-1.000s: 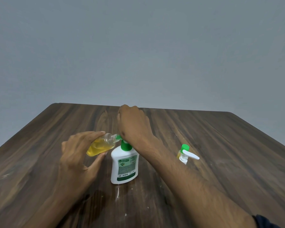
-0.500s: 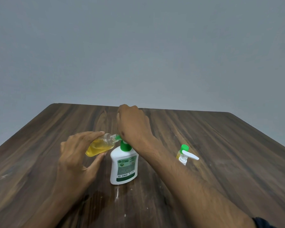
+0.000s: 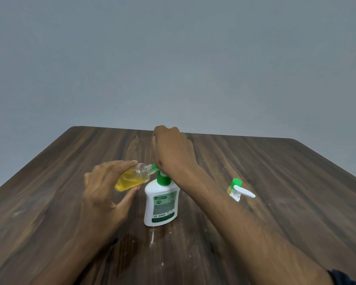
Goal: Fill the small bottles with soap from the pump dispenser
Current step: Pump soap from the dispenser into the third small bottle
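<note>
A white pump dispenser [image 3: 161, 204] with a green collar and a green label stands upright mid-table. My right hand [image 3: 172, 151] rests on top of its pump head, covering it; the fingers are hidden behind the hand. My left hand [image 3: 105, 186] grips a small clear bottle [image 3: 132, 178], partly full of yellow soap and tilted on its side. The bottle's open mouth meets the green nozzle [image 3: 153, 167] of the pump.
To the right on the dark wooden table [image 3: 275, 202] stands another small bottle [image 3: 235, 190] with a green collar and a white pump spout pointing right. A wet patch [image 3: 130, 243] darkens the wood in front of the dispenser. A plain grey wall lies behind.
Almost nothing has moved. The dispenser and both hands keep their places, with only a slight shift of the left hand and bottle.
</note>
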The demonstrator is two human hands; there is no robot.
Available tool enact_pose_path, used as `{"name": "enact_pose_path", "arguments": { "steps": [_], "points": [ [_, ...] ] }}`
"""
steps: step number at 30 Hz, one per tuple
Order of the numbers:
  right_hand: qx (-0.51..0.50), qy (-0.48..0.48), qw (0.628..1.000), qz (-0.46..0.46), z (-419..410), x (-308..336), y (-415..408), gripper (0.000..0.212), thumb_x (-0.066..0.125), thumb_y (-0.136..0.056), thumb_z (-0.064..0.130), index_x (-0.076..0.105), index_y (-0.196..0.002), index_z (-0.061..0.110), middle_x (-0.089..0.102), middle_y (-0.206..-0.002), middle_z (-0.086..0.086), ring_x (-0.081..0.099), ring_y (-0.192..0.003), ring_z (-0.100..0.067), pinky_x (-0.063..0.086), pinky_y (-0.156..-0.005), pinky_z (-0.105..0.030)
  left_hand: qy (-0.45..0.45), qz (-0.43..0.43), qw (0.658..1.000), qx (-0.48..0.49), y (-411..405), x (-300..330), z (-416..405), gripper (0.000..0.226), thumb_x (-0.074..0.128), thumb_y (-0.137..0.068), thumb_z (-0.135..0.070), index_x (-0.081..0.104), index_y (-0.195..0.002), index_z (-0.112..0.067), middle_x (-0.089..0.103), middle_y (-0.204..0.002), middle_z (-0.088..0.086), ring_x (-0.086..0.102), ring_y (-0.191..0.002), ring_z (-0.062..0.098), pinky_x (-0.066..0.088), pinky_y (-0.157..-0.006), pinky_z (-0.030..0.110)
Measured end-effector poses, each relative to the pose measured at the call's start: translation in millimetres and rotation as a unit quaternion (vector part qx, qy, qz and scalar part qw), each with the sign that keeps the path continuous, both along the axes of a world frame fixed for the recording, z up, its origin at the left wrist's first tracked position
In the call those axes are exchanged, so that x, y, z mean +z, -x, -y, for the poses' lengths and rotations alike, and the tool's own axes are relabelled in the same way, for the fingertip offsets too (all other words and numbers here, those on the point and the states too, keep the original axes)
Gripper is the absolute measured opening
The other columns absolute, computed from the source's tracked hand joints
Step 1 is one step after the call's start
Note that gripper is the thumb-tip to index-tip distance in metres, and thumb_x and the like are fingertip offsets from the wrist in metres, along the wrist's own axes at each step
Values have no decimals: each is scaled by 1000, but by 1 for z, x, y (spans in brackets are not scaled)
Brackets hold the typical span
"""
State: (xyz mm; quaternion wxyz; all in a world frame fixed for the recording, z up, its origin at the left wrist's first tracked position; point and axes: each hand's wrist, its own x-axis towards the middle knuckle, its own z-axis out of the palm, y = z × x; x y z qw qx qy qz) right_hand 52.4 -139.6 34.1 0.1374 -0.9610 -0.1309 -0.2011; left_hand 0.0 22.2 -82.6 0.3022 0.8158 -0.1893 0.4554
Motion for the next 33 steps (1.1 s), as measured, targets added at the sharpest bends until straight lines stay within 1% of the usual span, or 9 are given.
{"name": "enact_pose_path", "arguments": {
  "steps": [3, 6, 8, 11, 15, 19, 23, 28, 33],
  "points": [
    [-4, -7, 1000, -5, -2, -4, -1, 13, 52, -100, 11, 46, -89, 15, 40, -74, 2, 47, -71, -22, 26, -52, -33, 0, -2, 1000, -1, 0, -1, -1, 47, 80, -81, -23, 70, -125, -14, 69, -122, 1, 62, -111, 23, 43, -89, 42],
    [-4, 1, 1000, -1, -2, -1, 0, 14, 52, -100, 11, 44, -89, 15, 36, -73, 3, 43, -66, -20, 25, -52, -33, 0, -2, 1000, 0, 0, -1, -2, 48, 81, -80, -23, 70, -126, -13, 69, -122, 2, 62, -111, 24, 44, -88, 43],
    [-9, -8, 1000, 2, -2, -2, -2, 11, 51, -100, 11, 47, -90, 14, 42, -76, 2, 43, -64, -17, 25, -50, -31, 0, -1, 1000, 0, -1, -1, -1, 48, 82, -80, -23, 70, -125, -13, 69, -122, 2, 62, -111, 24, 44, -88, 41],
    [-15, -12, 1000, -10, -4, -5, -2, 9, 50, -99, 11, 51, -92, 14, 51, -81, -1, 52, -74, -23, 34, -58, -34, -1, 0, 1000, 2, -1, -2, -2, 48, 82, -80, -22, 70, -126, -14, 69, -121, 1, 63, -110, 24, 45, -87, 45],
    [-10, 2, 1000, -3, -2, -1, 0, 12, 53, -100, 12, 47, -91, 16, 41, -76, 2, 45, -65, -17, 29, -53, -31, 0, 3, 1000, 2, -2, -3, -2, 48, 82, -80, -23, 69, -126, -14, 69, -121, 1, 63, -110, 25, 46, -87, 47],
    [-15, -7, 1000, -6, -3, -6, -2, 11, 51, -98, 10, 48, -89, 15, 45, -77, 1, 52, -74, -24, 32, -55, -33, 0, 0, 1000, -1, -2, -3, -2, 45, 80, -83, -26, 70, -126, -15, 69, -122, 0, 63, -110, 25, 46, -87, 48],
    [-7, 2, 1000, -3, -2, 0, 1, 14, 53, -100, 12, 45, -90, 16, 37, -73, 4, 45, -67, -20, 24, -49, -30, 4, 3, 1000, -10, -1, -2, -2, 44, 72, -86, -34, 69, -126, -16, 68, -122, -1, 62, -110, 23, 46, -87, 46],
    [-8, -2, 1000, -14, -3, -4, 1, 11, 55, -100, 12, 47, -92, 15, 42, -76, 2, 50, -75, -22, 34, -57, -33, -1, 1, 1000, 0, -1, -1, 0, 46, 80, -82, -25, 70, -125, -14, 69, -121, 1, 62, -110, 24, 44, -87, 44],
    [-2, 2, 1000, -9, -1, 1, 2, 16, 56, -100, 12, 44, -91, 15, 35, -73, 4, 45, -71, -22, 27, -53, -33, 4, 6, 1000, 0, -1, -2, 0, 46, 80, -81, -23, 71, -124, -14, 70, -121, 1, 63, -110, 25, 44, -87, 44]
  ]
}}
